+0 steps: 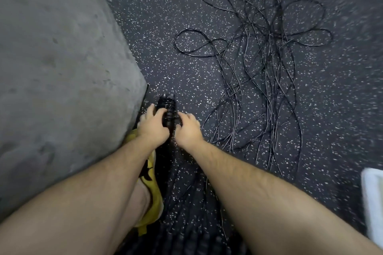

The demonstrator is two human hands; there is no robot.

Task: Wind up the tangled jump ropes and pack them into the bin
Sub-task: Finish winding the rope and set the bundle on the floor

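A wound black jump rope bundle [167,107], its cord coiled round the handles, sits upright between my hands just above the floor. My left hand [152,125] grips its left side with curled fingers. My right hand [187,128] holds its right side, fingers bent against the coils. A large tangle of thin black jump ropes [259,72] sprawls over the speckled floor to the right and beyond, with loose loops at its far end. A white bin corner [373,198] shows at the right edge.
A grey concrete wall or block [58,68] fills the left side, its corner close to my left hand. My yellow shoe [152,190] stands below my left forearm. Dark speckled rubber floor [165,16] lies all around.
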